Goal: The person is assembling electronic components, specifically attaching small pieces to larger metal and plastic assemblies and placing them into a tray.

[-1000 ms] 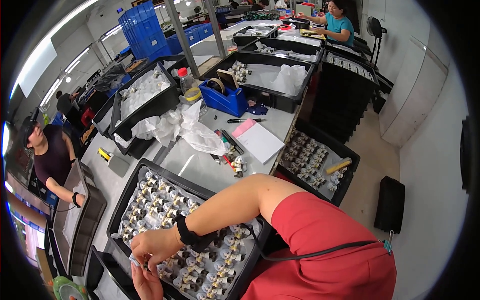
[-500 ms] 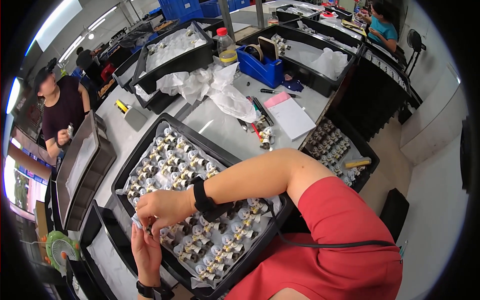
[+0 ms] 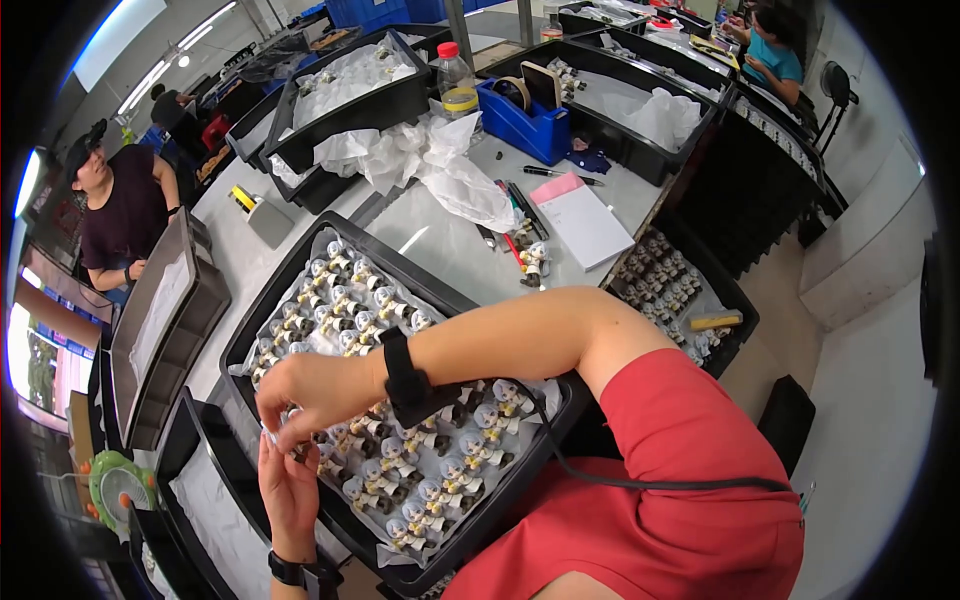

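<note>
At far left, a co-worker's hand [image 3: 137, 268], raised a moment ago, is now lowered beside the grey bin [image 3: 188, 335]. Closer to me, the left hand [image 3: 290, 495] and right hand [image 3: 315, 400] have barely shifted: both pinch what looks like a pale figurine [image 3: 271, 438], mostly hidden, so the fingerwork seems to continue. They're over the left side of the black tray [image 3: 398, 257], where rows of figurines [image 3: 394, 456] leave little room; past its far rim, bare tabletop [image 3: 432, 250] stretches toward the notepad [image 3: 585, 230].
</note>
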Motion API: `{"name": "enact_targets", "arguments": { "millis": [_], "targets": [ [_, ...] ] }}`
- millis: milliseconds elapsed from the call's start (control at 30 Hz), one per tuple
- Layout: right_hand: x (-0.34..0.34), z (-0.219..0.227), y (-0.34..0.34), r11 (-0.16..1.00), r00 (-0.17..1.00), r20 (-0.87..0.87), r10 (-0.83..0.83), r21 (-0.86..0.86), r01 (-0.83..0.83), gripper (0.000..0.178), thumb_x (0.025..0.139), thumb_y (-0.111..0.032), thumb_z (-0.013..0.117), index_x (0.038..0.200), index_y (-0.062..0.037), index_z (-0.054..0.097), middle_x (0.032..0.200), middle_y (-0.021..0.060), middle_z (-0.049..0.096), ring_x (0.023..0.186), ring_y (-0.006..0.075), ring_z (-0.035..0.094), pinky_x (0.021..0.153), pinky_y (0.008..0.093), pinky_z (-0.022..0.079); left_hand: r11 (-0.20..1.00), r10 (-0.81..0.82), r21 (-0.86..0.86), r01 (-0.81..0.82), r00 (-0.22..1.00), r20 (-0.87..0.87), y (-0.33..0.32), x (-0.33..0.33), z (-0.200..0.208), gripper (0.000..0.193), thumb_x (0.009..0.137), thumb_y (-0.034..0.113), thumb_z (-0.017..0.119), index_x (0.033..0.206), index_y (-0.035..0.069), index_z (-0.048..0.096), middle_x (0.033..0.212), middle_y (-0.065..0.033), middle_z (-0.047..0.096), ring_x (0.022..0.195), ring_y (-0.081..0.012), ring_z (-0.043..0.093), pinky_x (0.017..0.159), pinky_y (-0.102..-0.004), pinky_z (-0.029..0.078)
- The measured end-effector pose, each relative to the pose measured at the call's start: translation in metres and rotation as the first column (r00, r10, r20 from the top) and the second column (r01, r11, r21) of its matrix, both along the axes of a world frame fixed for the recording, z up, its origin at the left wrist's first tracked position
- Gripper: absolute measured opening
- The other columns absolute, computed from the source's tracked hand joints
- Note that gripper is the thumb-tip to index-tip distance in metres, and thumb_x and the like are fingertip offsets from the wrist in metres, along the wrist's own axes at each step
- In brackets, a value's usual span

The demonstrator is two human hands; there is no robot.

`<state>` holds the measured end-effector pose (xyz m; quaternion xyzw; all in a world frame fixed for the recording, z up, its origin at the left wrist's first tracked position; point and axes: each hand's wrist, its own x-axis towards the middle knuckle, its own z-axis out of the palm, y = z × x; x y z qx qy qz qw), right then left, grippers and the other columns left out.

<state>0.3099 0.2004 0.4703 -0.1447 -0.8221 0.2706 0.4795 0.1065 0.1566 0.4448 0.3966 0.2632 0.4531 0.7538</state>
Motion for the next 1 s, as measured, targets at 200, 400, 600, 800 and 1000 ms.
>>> {"name": "enact_targets", "arguments": {
  "millis": [200,400,600,800,1000],
  "targets": [
    [0.072,0.078,-0.002,0.95,0.979,0.188,0.074,-0.314,-0.011,0.025,0.075,-0.024,0.067,0.085,-0.0008,0.066,0.081,0.0095,0.067,0.076,0.015,0.064,0.069,0.026,0.049,0.999,0.021,-0.049,-0.024,0.998,-0.066,-0.004,0.007,0.008,0.034,0.093,0.018,0.046,0.124,0.006,0.039,0.118,-0.0093,0.05,0.095,-0.0162,0.054,0.081,-0.0294,0.048],
    [0.152,0.08,-0.015,0.945,0.863,0.469,-0.186,-0.156,0.289,0.026,0.077,-0.026,0.066,0.088,-0.0027,0.066,0.079,0.0105,0.066,0.074,0.0182,0.064,0.068,0.0271,0.049,0.998,0.04,-0.05,-0.045,0.996,-0.084,-0.003,0.009,0.01,0.032,0.093,0.019,0.047,0.122,0.007,0.041,0.117,-0.0092,0.05,0.093,-0.0143,0.055,0.078,-0.0284,0.048],
    [0.2,0.101,-0.034,0.845,0.769,0.507,-0.389,-0.136,0.517,0.018,0.082,-0.017,0.063,0.09,-0.0012,0.063,0.079,0.0039,0.063,0.075,0.0096,0.058,0.068,0.0236,0.045,0.997,0.033,-0.063,-0.038,0.996,-0.082,-0.004,0.008,0.013,0.031,0.092,0.018,0.048,0.121,0.008,0.042,0.117,-0.0088,0.051,0.091,-0.0135,0.055,0.077,-0.0278,0.049],
    [0.245,0.092,-0.039,0.693,0.626,0.482,-0.612,-0.055,0.719,0.018,0.084,-0.017,0.058,0.089,0.0002,0.061,0.074,0.0016,0.06,0.068,0.0069,0.052,0.066,0.0225,0.044,0.998,0.025,-0.061,-0.03,0.996,-0.083,-0.002,0.007,0.008,0.029,0.093,0.019,0.047,0.12,0.01,0.043,0.115,-0.0102,0.052,0.09,-0.0136,0.055,0.078,-0.0286,0.049],
    [0.32,0.018,-0.06,0.495,0.298,0.815,-0.497,-0.016,0.869,0.018,0.079,-0.013,0.055,0.091,-0.0035,0.065,0.083,0.0128,0.065,0.078,0.0229,0.063,0.072,0.0323,0.048,0.997,0.03,-0.063,-0.036,0.994,-0.101,-0.007,0.007,0.011,0.029,0.092,0.018,0.049,0.119,0.009,0.044,0.114,-0.0097,0.052,0.09,-0.0139,0.055,0.077,-0.0289,0.049]
  ]
}}
